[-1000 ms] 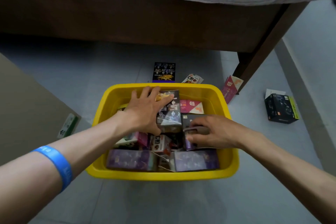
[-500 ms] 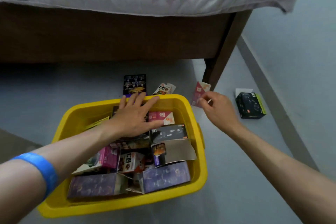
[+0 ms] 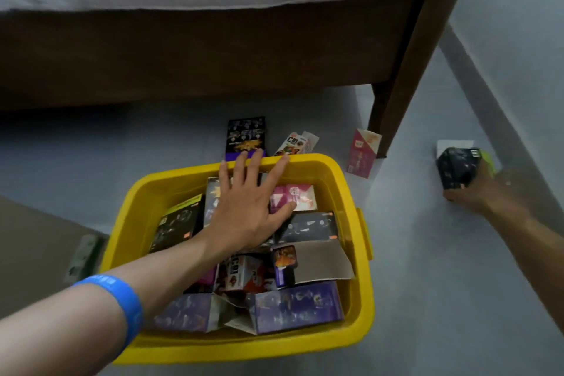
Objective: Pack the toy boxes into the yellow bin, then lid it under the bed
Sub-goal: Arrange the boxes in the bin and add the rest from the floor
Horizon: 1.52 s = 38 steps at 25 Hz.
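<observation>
Head view: yellow bin (image 3: 351, 192) sits on the grey floor (image 3: 442, 299) in front of the bed (image 3: 213, 49), no lid on it, rounded rim, a handle lip on its right side. Bin is packed nearly full with toy boxes lying flat and tilted: two purple boxes (image 3: 297, 305) along the near wall, a white-and-orange box (image 3: 241, 273) mid-bin, a small purple box with a brown cardboard flap (image 3: 323, 262) open beside it, a dark grey box (image 3: 308, 227) above that, a pink box (image 3: 300, 197) near the far right, a black box with yellow-green edge (image 3: 177, 221) tilted at the left. Left hand (image 3: 248, 207) lies flat on the boxes with fingers spread and straight, fingertips reaching the far rim; blue wristband (image 3: 117, 304) on that forearm. Behind the bin on the floor: a black-and-purple box (image 3: 245, 133) standing, a white-and-orange box (image 3: 297, 143) tipped beside it. A pink-and-white box (image 3: 363, 152) stands near the bed leg (image 3: 406, 79), apart from the bin. Far right, the right hand (image 3: 476, 192) grips a black box (image 3: 457, 168) with green side on the floor; motion-blurred, a white piece behind it. Brown flat surface (image 3: 33, 253) at left edge.
</observation>
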Motion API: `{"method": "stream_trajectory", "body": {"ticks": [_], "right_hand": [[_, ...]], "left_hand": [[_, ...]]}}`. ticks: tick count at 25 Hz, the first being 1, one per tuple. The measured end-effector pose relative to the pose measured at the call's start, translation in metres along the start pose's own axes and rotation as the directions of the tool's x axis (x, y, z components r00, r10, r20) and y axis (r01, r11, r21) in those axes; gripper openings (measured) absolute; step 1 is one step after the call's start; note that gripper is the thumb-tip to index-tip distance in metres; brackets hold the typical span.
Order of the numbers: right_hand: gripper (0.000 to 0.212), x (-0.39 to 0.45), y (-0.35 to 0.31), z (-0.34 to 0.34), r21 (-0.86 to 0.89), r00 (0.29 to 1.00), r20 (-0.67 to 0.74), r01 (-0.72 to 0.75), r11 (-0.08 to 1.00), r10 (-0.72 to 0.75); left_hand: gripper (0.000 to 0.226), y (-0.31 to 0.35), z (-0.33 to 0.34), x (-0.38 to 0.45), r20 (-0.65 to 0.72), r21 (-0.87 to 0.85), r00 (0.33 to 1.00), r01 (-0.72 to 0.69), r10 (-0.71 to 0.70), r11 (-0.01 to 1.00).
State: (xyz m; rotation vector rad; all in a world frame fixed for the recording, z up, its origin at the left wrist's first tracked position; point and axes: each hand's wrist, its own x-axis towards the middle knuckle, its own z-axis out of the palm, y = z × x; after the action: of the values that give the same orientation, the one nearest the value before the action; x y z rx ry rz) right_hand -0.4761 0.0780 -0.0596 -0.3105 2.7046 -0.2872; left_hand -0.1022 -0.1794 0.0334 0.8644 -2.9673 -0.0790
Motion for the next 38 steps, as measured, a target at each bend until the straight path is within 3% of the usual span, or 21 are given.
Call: {"method": "stream_trajectory", "body": {"ticks": [3, 6, 9, 11, 13, 15, 17, 19, 21, 23, 24, 25, 27, 30, 34, 38], "right_hand": [[0.096, 0.007, 0.004, 0.014, 0.008, 0.992, -0.014, -0.126, 0.992, 0.126], [0.077, -0.030, -0.016, 0.027, 0.084, 0.982, -0.165, -0.075, 0.994, 0.088], [0.073, -0.080, -0.052, 0.037, 0.073, 0.995, 0.008, 0.098, 0.992, -0.099], [0.066, -0.106, -0.067, 0.047, 0.230, 0.988, 0.072, 0.113, 0.967, -0.133], [0.066, -0.129, -0.073, 0.035, 0.533, 0.999, -0.031, 0.048, 0.845, -0.037], [0.074, -0.148, -0.076, 0.002, 0.628, 0.977, -0.214, 0.127, 0.768, 0.013], [0.079, -0.170, -0.081, -0.036, 0.583, 0.923, -0.366, 0.327, 0.744, -0.119], [0.073, -0.215, -0.101, -0.056, 0.476, 0.811, -0.393, 0.583, 0.658, -0.434], [0.067, -0.270, -0.136, -0.052, 0.341, 0.610, -0.253, 0.782, 0.521, -0.751], [0.062, -0.309, -0.173, -0.034, 0.168, 0.301, 0.017, 0.939, 0.300, -0.953], [0.062, -0.319, -0.187, -0.024, 0.083, 0.192, 0.168, 0.975, 0.208, -0.967], [0.064, -0.326, -0.198, -0.016, 0.014, 0.146, 0.293, 0.988, 0.157, -0.945], [0.065, -0.333, -0.210, -0.003, -0.032, 0.135, 0.381, 0.991, 0.133, -0.915], [0.055, -0.336, -0.208, 0.010, -0.011, 0.175, 0.424, 0.982, 0.188, -0.888], [0.055, -0.330, -0.208, 0.017, -0.153, 0.254, 0.404, 0.966, 0.209, -0.879], [0.056, -0.333, -0.202, 0.019, -0.161, 0.277, 0.397, 0.960, 0.230, -0.875]], "left_hand": [[0.074, 0.000, 0.004, 0.001, -0.029, 0.013, 1.000, 0.005, -0.005, 1.000], [0.073, -0.003, 0.010, 0.002, -0.051, 0.019, 0.999, -0.013, 0.014, 1.000], [0.072, -0.003, 0.008, 0.004, -0.029, 0.007, 1.000, 0.003, -0.003, 1.000], [0.068, -0.001, 0.001, 0.002, 0.025, 0.010, 0.999, 0.036, -0.037, 0.999], [0.061, 0.000, -0.007, 0.001, 0.080, -0.027, 0.996, 0.041, -0.038, 0.999], [0.057, -0.009, -0.029, 0.006, 0.195, -0.277, 0.981, 0.065, -0.010, 0.959], [0.051, -0.028, -0.063, 0.005, 0.228, -0.636, 0.974, 0.156, -0.009, 0.756], [0.038, -0.055, -0.091, -0.022, 0.130, -0.757, 0.987, 0.160, -0.094, 0.634], [0.031, -0.081, -0.105, -0.062, 0.138, -0.823, 0.977, 0.205, -0.164, 0.530], [0.037, -0.098, -0.107, -0.104, 0.327, -0.832, 0.930, 0.366, -0.165, 0.417], [0.038, -0.101, -0.105, -0.121, 0.441, -0.796, 0.889, 0.451, -0.123, 0.403], [0.034, -0.101, -0.101, -0.135, 0.522, -0.758, 0.848, 0.508, -0.087, 0.409], [0.023, -0.100, -0.090, -0.154, 0.549, -0.748, 0.831, 0.535, -0.086, 0.393], [0.030, -0.100, -0.077, -0.162, 0.343, -0.729, 0.909, 0.416, -0.237, 0.543], [0.034, -0.094, -0.066, -0.158, 0.422, -0.771, 0.901, 0.414, -0.099, 0.484], [0.052, -0.085, -0.060, -0.154, 0.313, -0.800, 0.945, 0.317, -0.095, 0.510]]}}
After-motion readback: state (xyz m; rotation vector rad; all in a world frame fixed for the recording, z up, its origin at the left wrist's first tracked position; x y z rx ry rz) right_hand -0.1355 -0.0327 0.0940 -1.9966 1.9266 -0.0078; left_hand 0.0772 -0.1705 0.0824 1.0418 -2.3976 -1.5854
